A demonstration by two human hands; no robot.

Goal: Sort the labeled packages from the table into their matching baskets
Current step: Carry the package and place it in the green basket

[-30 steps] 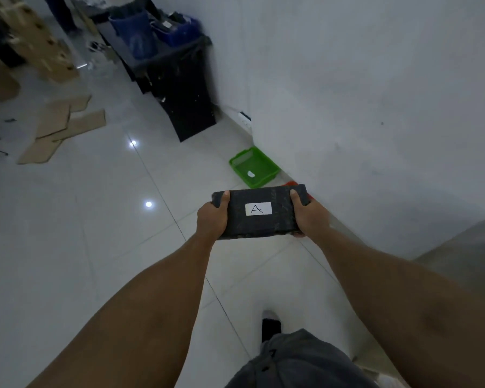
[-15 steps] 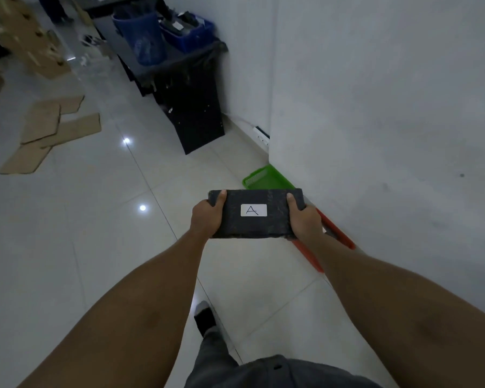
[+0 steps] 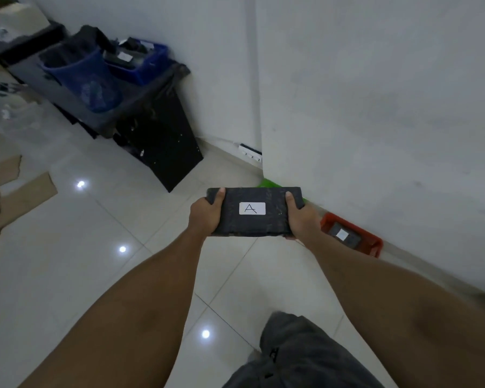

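Note:
I hold a black wrapped package (image 3: 254, 224) with a white label marked "A" out in front of me. My left hand (image 3: 205, 218) grips its left end and my right hand (image 3: 303, 219) grips its right end. Just beyond my right hand, a red basket (image 3: 371, 239) lies on the floor against the white wall, with a dark labeled package (image 3: 343, 236) inside. A sliver of a green basket (image 3: 269, 182) peeks out above the held package, mostly hidden by it.
A black table (image 3: 140, 107) at the upper left carries a blue bucket (image 3: 81, 79) and a blue crate (image 3: 143, 63) with packages. Flattened cardboard (image 3: 14, 197) lies on the tiled floor at left. A power strip (image 3: 251, 152) sits by the wall corner.
I have walked closer to the wall. The red basket has come into fuller view beside my right hand, and the green basket is now almost hidden behind the package.

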